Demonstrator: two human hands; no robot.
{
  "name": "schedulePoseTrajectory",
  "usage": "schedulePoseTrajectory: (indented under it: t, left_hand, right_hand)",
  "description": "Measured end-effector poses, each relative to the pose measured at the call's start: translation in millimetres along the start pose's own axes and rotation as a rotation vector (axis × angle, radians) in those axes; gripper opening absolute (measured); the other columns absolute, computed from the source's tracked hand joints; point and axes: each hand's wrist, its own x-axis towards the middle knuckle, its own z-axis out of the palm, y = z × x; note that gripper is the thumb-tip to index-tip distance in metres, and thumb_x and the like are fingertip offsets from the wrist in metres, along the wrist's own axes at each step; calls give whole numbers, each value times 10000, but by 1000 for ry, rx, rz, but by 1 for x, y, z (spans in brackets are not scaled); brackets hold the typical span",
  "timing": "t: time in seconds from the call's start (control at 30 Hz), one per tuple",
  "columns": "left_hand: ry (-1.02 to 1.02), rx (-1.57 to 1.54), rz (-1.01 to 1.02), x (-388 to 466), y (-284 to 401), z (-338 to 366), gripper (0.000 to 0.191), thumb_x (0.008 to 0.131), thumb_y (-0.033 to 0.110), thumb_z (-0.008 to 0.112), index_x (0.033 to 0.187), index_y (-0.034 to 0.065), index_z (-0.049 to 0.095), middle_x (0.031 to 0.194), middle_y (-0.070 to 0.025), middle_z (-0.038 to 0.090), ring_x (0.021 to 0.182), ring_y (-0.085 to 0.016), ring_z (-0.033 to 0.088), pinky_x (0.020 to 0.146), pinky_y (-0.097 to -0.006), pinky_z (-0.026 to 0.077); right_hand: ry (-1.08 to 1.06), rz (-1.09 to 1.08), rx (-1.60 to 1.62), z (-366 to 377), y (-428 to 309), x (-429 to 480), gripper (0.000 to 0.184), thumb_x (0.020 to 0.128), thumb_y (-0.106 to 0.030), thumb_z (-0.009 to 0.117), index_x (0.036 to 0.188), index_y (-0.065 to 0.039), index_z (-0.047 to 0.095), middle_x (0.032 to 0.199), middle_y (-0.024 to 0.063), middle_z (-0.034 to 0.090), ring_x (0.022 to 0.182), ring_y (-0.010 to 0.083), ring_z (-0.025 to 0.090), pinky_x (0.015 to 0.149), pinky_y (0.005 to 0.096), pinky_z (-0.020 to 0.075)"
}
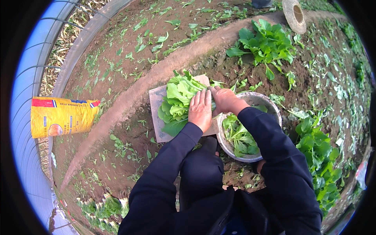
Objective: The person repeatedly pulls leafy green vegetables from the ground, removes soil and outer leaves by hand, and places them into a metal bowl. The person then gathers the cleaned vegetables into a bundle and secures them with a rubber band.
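A bunch of leafy greens lies on a flat pale board on the soil, its leaves pointing left and up. My left hand rests flat over the stems, fingers extended and pointing away from me. From the right, my right hand grips the stem end, its fingers close to the left fingertips. Whether it holds anything besides the stems is hidden. Under my right forearm stands a round basin with loose greens inside.
Loose greens are heaped on the soil ahead and along the right. Bundled greens lie at lower left. A yellow printed sack is near the plastic greenhouse wall. A straw hat lies at the top right.
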Motion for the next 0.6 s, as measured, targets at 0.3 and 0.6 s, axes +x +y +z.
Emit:
schedulePoseTrajectory:
  t: [0.3, 0.6]
  left_hand:
    - [-576, 98, 77, 65, -27, -37, 1332, 438, 530, 909, 1472, -29, 283, 1448, -221, 447, 1404, -346, 361, 1195, -423, 200]
    - [-616, 151, 35, 60, -22, -30, 1281, 414, 577, 874, 1391, -94, 389, 1390, -252, 476, 1310, -359, 454, 1129, -427, 306]
  right_hand:
    - [53, 1, -16, 3, -15, -16, 961, 486, -344, 927, 1279, -23, 490, 1090, 161, 591, 978, 325, 652, 840, 391, 539]
    - [13, 80, 51, 9, -15, -15, 1076, 491, -330, 905, 1390, 13, 424, 1167, 202, 602, 1103, 352, 607, 941, 400, 496]
